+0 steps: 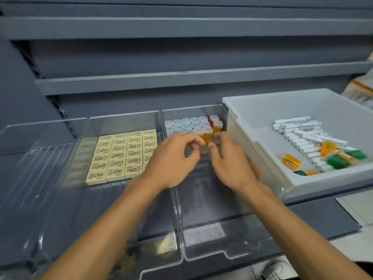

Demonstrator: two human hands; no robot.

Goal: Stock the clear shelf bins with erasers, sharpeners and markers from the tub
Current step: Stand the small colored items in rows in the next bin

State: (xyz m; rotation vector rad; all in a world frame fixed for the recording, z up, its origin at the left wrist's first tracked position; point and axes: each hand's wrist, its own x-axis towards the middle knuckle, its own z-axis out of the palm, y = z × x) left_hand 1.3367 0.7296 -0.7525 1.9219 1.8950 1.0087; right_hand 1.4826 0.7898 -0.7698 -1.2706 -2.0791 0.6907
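Orange sharpeners (pixel 207 134) at curled fingers (pixel 191 139) of left hand (pixel 171 160) and right hand (pixel 230 164), grip unclear.

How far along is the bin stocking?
Done: cream rectangular erasers fill rows in the middle clear plastic bin. In hand: left hand and right hand work at the clear-capped sharpeners in the right clear bin. To do: white markers and orange and green sharpeners lie in the white tub.

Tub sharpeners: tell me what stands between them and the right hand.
Only the tub wall, between the right hand at the sharpener bin and the tub sharpeners; above its rim nothing visible does.
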